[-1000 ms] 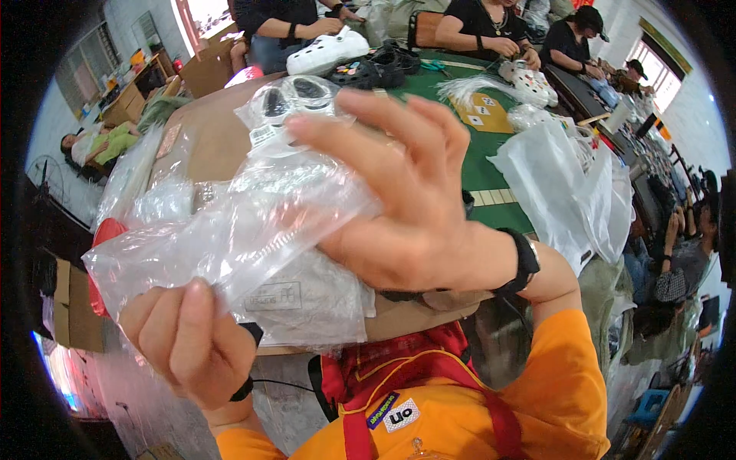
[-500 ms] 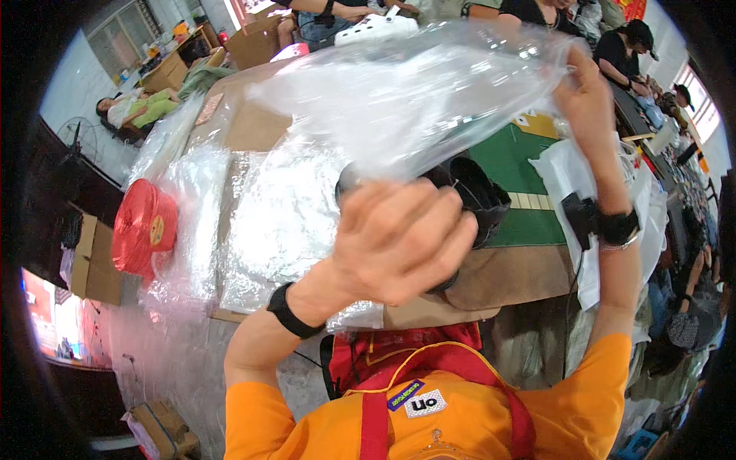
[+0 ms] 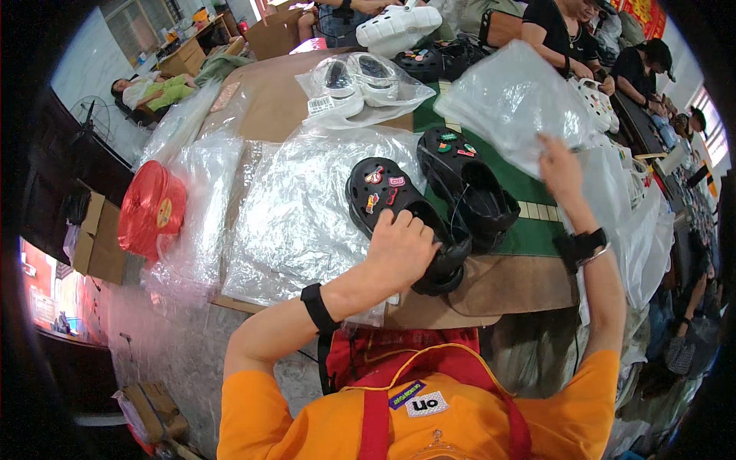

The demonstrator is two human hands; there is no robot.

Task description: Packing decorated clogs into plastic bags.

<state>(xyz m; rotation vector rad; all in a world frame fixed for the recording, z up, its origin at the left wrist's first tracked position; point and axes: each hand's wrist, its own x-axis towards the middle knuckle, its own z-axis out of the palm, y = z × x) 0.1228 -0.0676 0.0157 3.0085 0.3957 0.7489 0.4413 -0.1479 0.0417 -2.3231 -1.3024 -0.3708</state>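
A pair of black clogs stands in front of me, toes pointing away. My left hand (image 3: 402, 244) has its fingers curled over the rim of the left black clog (image 3: 381, 186), which carries several coloured charms on its toe. The right black clog (image 3: 469, 180) rests beside it, untouched, also with charms on top. To the right, my right hand (image 3: 563, 175) pinches the near edge of a clear plastic bag (image 3: 514, 103), which hangs spread over the table's right part. Left of the clogs lies a pile of flat clear plastic bags (image 3: 295, 218).
White clogs in a clear bag (image 3: 356, 86) lie beyond the pile. A red roll of plastic twine (image 3: 151, 207) stands at the left edge. A green mat (image 3: 529, 239) lies under the right side. Across the table, people handle other clogs; one white clog (image 3: 397, 29) is at the far edge.
The plastic bag has swung from over the clogs to the right, uncovering them and the bagged white clogs. My left hand has come down onto the left clog; my right hand has lowered.
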